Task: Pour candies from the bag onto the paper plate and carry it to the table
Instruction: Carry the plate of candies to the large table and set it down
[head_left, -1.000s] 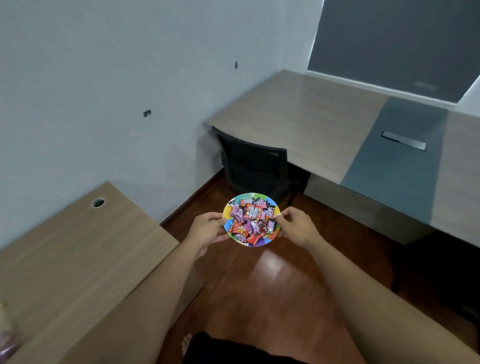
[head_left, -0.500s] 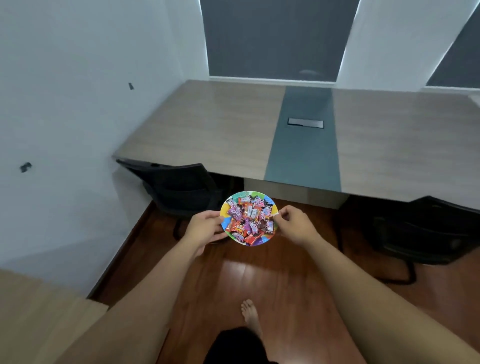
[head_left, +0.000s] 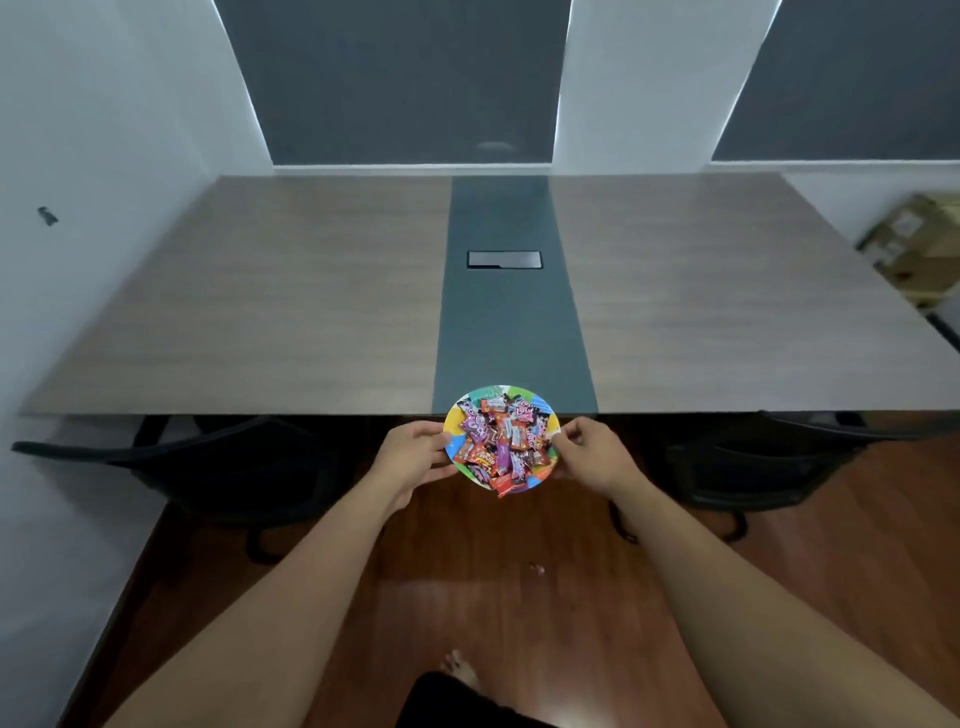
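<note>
My left hand (head_left: 415, 457) pinches the paper plate's (head_left: 453, 422) left rim, my right hand (head_left: 589, 454) the right rim. It's round, so no long axis, held level and face up. Candies (head_left: 501, 441) heaped on it. It hovers at the desk's (head_left: 291, 312) near edge, over the grey centre strip (head_left: 506, 322).

A round, multicoloured paper plate (head_left: 453, 427) is held level in the air at the near edge of the counter (head_left: 291, 312). Wrapped candies (head_left: 503, 441), mostly purple, red and pink, are heaped on it.
</note>
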